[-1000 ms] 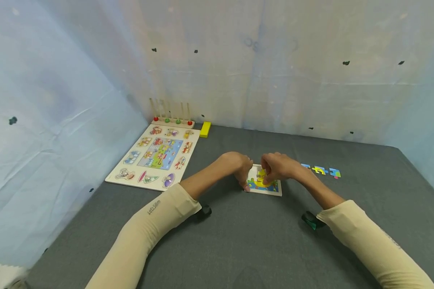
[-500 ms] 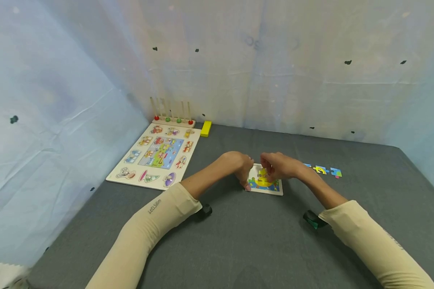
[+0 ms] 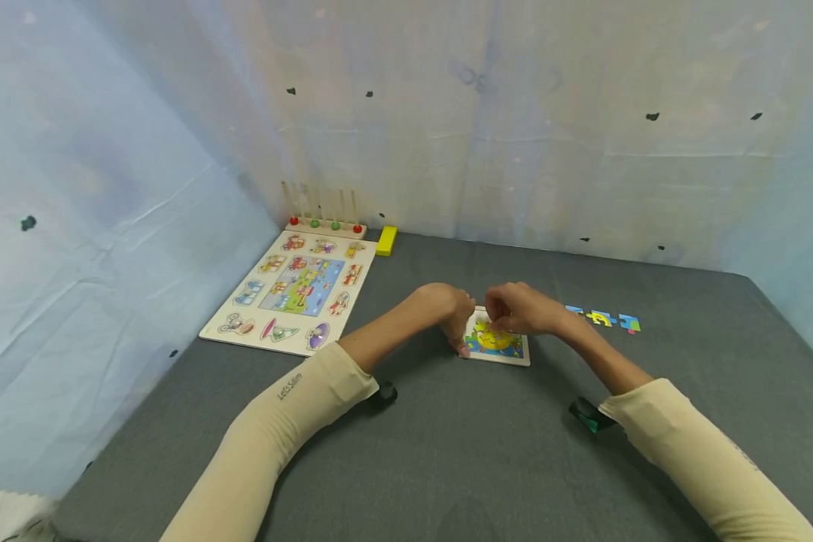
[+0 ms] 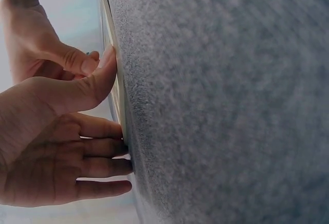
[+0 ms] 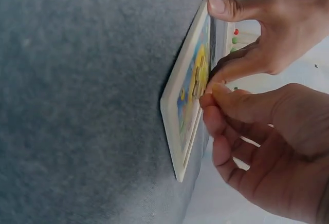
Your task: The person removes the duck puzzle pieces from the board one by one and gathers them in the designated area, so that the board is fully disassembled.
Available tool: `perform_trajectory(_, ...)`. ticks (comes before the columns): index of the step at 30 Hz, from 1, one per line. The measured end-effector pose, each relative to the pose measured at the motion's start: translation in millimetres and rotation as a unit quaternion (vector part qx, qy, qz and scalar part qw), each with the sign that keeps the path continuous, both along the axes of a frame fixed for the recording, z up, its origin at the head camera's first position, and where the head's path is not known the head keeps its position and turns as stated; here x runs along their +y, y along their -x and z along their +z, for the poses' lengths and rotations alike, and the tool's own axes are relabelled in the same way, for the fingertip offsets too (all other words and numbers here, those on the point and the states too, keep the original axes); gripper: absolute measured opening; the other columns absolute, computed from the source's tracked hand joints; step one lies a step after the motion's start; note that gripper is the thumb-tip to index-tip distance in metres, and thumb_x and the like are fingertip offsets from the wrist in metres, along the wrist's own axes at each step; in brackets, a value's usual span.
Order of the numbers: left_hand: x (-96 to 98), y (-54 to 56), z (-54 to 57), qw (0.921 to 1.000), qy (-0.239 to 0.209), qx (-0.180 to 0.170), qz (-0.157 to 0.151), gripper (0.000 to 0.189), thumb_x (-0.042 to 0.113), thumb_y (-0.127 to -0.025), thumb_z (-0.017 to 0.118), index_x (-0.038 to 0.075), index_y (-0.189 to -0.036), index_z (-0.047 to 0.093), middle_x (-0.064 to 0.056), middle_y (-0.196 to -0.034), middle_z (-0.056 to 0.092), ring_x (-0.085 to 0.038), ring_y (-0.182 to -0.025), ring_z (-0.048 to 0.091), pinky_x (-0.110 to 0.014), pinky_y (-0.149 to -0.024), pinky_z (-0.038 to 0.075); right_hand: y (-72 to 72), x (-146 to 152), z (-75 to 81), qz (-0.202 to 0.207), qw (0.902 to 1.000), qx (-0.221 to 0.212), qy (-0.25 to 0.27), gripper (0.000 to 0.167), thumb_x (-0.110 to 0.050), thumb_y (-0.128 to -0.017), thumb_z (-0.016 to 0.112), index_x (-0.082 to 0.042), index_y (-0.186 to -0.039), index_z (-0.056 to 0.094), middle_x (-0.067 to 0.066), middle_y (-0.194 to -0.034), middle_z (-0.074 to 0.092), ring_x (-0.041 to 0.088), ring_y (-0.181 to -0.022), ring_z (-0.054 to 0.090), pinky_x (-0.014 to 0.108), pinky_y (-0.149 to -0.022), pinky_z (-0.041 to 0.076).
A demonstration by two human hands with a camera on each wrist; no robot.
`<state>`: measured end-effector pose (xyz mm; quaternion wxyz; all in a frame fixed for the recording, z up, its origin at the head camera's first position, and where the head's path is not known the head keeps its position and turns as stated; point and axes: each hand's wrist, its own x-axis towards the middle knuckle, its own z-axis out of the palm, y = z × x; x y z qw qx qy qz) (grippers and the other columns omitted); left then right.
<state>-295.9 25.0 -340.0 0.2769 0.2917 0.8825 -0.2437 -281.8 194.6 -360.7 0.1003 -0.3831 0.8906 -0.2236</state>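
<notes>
A small wooden-framed jigsaw puzzle board (image 3: pixel 494 360) lies on the grey cloth, its picture a yellow shape over blue and green. Along its left side, my left hand (image 3: pixel 454 320) presses the near corner with the thumb (image 5: pixel 218 7), while its fingers (image 4: pixel 105 166) stretch out straight at the edge. My right hand (image 3: pixel 523 309) is over the board's upper right part. Its thumb and index fingertips meet at a yellow puzzle piece (image 5: pixel 197 88), which stands slightly raised and is partly hidden by the fingertips.
Several loose puzzle pieces (image 3: pixel 601 319) lie right of the board, one partly behind my right wrist. At the left sit a large peg puzzle (image 3: pixel 226 342), a rod stand (image 3: pixel 325 231) with red and green beads, and a yellow block (image 3: pixel 386 242). Pale sheeting (image 3: pixel 555 173) rises behind.
My right hand has shifted slightly up and left over the board. The white gap in the yellow picture has closed up as the pieces sit closer together. My left hand stays put.
</notes>
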Motion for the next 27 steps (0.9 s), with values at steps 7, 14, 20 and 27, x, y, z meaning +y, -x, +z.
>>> perform_trajectory(7,0.5,-1.1,-2.3,0.9999,0.008,0.001,-0.006,0.106,0.077,-0.09,0.061,0.013,-0.167,0.025,-0.006,-0.173,0.032,-0.022,-0.159,0.034,-0.039,-0.128,0.035,-0.6,-3.2,-5.7,0.009,0.9993,-0.006,-0.036,0.026,-0.005,-0.095,0.075,0.007,-0.117,0.07,0.016,-0.095,0.072,0.017,-0.081,0.066,0.036,-0.074,0.057)
perform_trajectory(14,0.3,-0.2,-1.6,0.9999,0.002,0.0,-0.012,0.105,0.077,-0.089,0.062,0.011,-0.165,0.03,-0.008,-0.169,0.038,-0.022,-0.156,0.04,-0.037,-0.126,0.038,1.4,-4.7,-1.4,0.007,0.9994,0.0,-0.034,0.016,-0.007,-0.091,0.08,0.003,-0.099,0.072,0.014,-0.09,0.071,0.017,-0.077,0.063,0.036,-0.072,0.054)
perform_trajectory(20,2.9,-0.5,0.9,0.9999,0.009,-0.007,-0.004,0.108,0.075,-0.09,0.063,0.01,-0.167,0.024,-0.007,-0.172,0.034,-0.022,-0.158,0.036,-0.038,-0.127,0.036,-1.7,8.9,12.3,-0.03,0.9994,0.0,0.015,0.007,-0.002,-0.094,0.076,-0.002,-0.09,0.069,0.01,-0.084,0.073,0.015,-0.074,0.067,0.03,-0.068,0.054)
perform_trajectory(27,6.6,-0.1,1.5,0.9994,0.034,-0.006,-0.004,0.109,0.075,-0.091,0.061,0.01,-0.168,0.019,-0.007,-0.175,0.027,-0.021,-0.162,0.028,-0.036,-0.131,0.029,-11.6,52.1,34.6,-0.111,0.9938,0.003,-0.007,0.004,-0.003,-0.097,0.072,0.0,-0.094,0.071,0.007,-0.084,0.073,0.015,-0.072,0.064,0.027,-0.064,0.052)
